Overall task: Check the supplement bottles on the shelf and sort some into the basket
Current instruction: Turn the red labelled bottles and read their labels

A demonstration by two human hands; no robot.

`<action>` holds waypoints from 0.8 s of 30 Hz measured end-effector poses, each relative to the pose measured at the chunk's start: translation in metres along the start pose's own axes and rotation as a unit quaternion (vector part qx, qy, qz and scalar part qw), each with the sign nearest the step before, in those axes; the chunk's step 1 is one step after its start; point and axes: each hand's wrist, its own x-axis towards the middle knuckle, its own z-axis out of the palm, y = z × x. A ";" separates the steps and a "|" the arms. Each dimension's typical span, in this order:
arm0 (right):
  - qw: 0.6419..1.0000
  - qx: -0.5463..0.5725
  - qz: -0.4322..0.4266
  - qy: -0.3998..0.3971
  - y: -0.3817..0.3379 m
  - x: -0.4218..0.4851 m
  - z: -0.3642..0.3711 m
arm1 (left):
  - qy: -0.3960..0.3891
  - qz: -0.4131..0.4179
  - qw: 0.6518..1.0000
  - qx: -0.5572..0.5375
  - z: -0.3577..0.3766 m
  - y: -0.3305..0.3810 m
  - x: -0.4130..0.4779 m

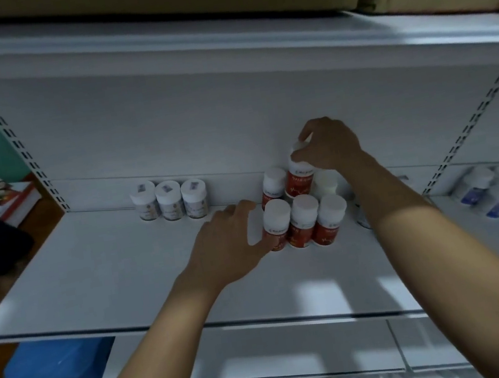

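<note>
- Right hand (325, 146) grips the cap of a red-labelled white plastic bottle (300, 181), raised above the back row.
- Left hand (233, 242), fingers relaxed, touches front-left bottle (275, 225).
- White metal shelf (93, 274) gives open room leftward and toward its front edge.

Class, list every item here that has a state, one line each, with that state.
Right hand, gripping the cap of the middle back red bottle.
Left hand, open, fingers touching the front-left red bottle.
Front row of red bottles, upright, capped.
Three pale-label bottles, upright, capped.
</note>
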 end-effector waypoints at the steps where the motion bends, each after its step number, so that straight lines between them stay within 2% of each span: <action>1: 1.000 -0.010 0.002 -0.008 0.001 0.000 0.004 | -0.002 0.001 1.000 0.009 0.001 0.000 0.001; 8: 0.995 -0.090 0.014 -0.046 0.013 0.007 0.034 | 0.005 0.000 0.999 0.038 0.009 0.005 0.017; 13: 0.987 -0.143 -0.007 -0.077 0.020 0.011 0.050 | -0.005 -0.022 0.999 0.047 0.012 0.008 0.023; 24: 0.979 -0.135 -0.038 -0.147 0.027 0.018 0.047 | -0.013 -0.058 0.997 0.042 0.008 0.015 0.022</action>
